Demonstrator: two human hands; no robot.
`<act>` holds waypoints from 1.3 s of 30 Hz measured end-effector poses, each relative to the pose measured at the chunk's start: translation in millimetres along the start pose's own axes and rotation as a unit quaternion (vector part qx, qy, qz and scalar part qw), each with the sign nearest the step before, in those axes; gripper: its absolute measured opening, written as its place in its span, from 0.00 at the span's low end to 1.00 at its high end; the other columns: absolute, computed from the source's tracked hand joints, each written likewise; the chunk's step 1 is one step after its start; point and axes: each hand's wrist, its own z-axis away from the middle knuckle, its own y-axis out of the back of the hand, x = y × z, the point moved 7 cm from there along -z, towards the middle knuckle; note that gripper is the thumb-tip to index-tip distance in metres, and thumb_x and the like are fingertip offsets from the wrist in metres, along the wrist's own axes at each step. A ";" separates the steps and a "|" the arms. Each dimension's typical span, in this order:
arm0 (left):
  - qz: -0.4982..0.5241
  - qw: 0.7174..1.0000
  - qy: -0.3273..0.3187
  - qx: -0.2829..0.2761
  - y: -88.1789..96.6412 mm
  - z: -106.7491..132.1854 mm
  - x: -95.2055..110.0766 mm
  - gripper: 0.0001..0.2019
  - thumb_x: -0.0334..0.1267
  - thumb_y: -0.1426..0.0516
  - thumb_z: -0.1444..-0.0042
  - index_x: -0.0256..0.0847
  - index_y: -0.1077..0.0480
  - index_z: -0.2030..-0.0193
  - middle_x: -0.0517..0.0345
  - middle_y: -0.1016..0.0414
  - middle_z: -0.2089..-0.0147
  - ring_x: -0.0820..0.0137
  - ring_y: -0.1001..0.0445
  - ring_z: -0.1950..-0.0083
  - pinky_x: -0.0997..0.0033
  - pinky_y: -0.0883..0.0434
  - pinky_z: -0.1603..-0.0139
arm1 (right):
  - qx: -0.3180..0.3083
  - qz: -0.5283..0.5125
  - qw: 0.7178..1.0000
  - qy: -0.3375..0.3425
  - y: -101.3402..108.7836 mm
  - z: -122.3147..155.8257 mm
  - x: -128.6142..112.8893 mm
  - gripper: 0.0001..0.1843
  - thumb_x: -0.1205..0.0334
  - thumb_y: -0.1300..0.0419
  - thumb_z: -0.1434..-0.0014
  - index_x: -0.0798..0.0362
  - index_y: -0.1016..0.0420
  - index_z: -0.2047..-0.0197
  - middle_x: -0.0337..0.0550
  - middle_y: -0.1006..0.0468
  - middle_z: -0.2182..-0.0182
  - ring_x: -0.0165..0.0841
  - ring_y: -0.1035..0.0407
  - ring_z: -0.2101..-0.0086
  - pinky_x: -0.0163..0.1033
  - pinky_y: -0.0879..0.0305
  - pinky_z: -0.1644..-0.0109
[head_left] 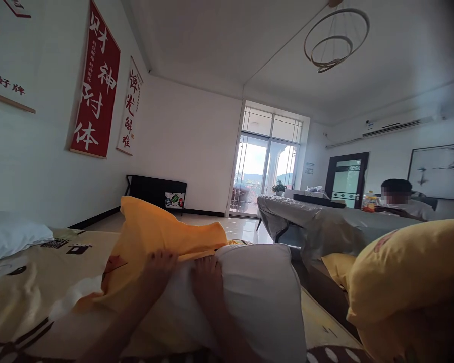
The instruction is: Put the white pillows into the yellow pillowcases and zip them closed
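A white pillow (259,287) lies in front of me, its left part against an orange-yellow pillowcase (147,229). The case spreads loosely to the left and along the pillow's far edge. With fingers curled over the case's near edge, my left hand (162,267) grips the cloth. Just to its right, my right hand (207,280) is closed over the pillow's upper edge, beside the rim of the case. My fingertips are partly hidden in shadow and cloth, so how much fabric each one holds is unclear.
A patterned yellow bedspread (18,297) lies beneath. Another white pillow (15,237) is at far left, and a plump yellow pillow (412,267) at right. Beyond stands a plastic-covered table (306,212), with a seated person (397,199) behind it. A black folded table (151,189) leans by the wall.
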 end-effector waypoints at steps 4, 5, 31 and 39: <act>0.003 0.998 0.038 0.042 -21.4 26.2 -34.1 0.14 0.21 0.51 0.47 0.40 0.29 0.62 0.54 0.30 0.67 0.64 0.32 0.66 0.68 0.38 0.68 | 0.052 -0.018 0.998 0.021 2.5 10.6 0.6 0.17 0.62 0.45 0.43 0.52 0.31 0.50 0.54 0.27 0.53 0.46 0.34 0.58 0.52 0.39 0.55; 0.016 0.998 0.030 0.059 -23.9 30.8 -34.0 0.15 0.20 0.50 0.47 0.40 0.28 0.61 0.54 0.30 0.67 0.65 0.32 0.66 0.68 0.38 0.68 | 0.069 -0.021 0.997 0.028 4.6 13.8 0.0 0.18 0.63 0.45 0.43 0.53 0.32 0.48 0.55 0.28 0.52 0.45 0.34 0.58 0.52 0.40 0.54; 0.173 0.967 0.044 0.181 -13.5 65.6 -48.6 0.13 0.42 0.49 0.40 0.43 0.32 0.51 0.54 0.28 0.58 0.68 0.29 0.60 0.62 0.29 0.57 | 0.113 -0.013 0.955 0.274 63.3 -2.6 -14.7 0.08 0.74 0.49 0.44 0.52 0.34 0.68 0.42 0.29 0.72 0.35 0.38 0.69 0.41 0.46 0.62; 0.181 0.961 0.064 0.197 -6.9 67.8 -56.9 0.16 0.33 0.53 0.44 0.51 0.32 0.53 0.55 0.30 0.69 0.64 0.29 0.64 0.62 0.30 0.61 | 0.111 0.037 0.975 0.188 55.0 -18.1 29.0 0.13 0.78 0.46 0.49 0.52 0.31 0.64 0.40 0.26 0.67 0.34 0.36 0.66 0.41 0.47 0.59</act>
